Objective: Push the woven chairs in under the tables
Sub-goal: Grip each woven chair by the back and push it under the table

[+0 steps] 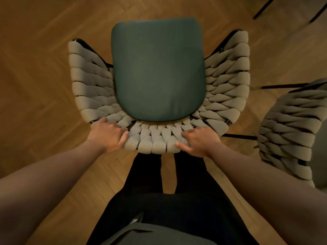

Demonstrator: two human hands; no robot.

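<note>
A woven chair (88, 82) with beige braided back and arms and a dark green seat cushion (157, 69) stands right below me on the floor. My left hand (108, 133) grips the top of the backrest on its left side, fingers curled over the weave. My right hand (198, 138) grips the same rim on its right side, thumb under the edge. No table is in view ahead of the chair.
A second woven chair (290, 131) stands close at the right, with thin black legs (283, 85) reaching toward the first chair. More black legs (263, 9) show at the top right. Herringbone wood floor (39, 68) lies all around. My dark-trousered legs stand behind the backrest.
</note>
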